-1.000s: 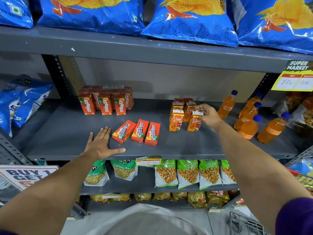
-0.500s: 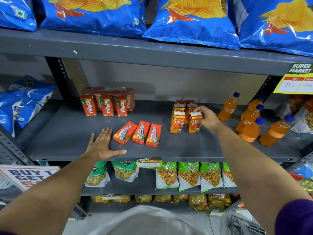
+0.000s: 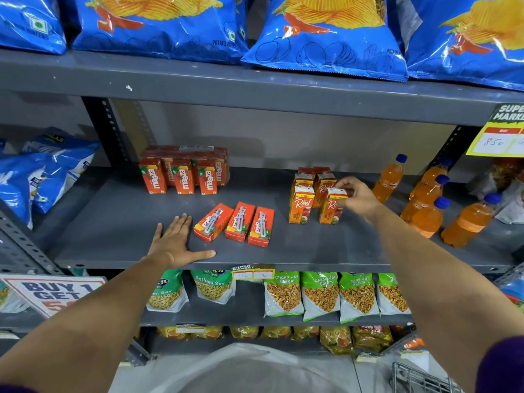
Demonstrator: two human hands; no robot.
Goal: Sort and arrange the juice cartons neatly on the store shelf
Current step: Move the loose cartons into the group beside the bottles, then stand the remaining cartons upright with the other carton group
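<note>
Three orange juice cartons (image 3: 235, 224) lie flat side by side on the grey middle shelf (image 3: 113, 222). My left hand (image 3: 177, 242) rests flat and open on the shelf just left of them. At the back left stands a block of upright Maaza cartons (image 3: 183, 174). To the right stand several upright Real cartons (image 3: 302, 205) in two rows. My right hand (image 3: 355, 198) pinches the top of the front right Real carton (image 3: 330, 208), which stands on the shelf.
Several orange soda bottles (image 3: 425, 211) stand right of the Real cartons, close to my right wrist. Blue snack bags (image 3: 54, 171) lie at the shelf's left end. Chip bags (image 3: 326, 29) fill the shelf above, snack packets (image 3: 320, 296) the one below. A wire basket (image 3: 419, 378) shows at bottom right.
My right hand has kept hold of the front right Real carton's top and nudged it slightly within the group. My left hand has stayed flat on the shelf.
</note>
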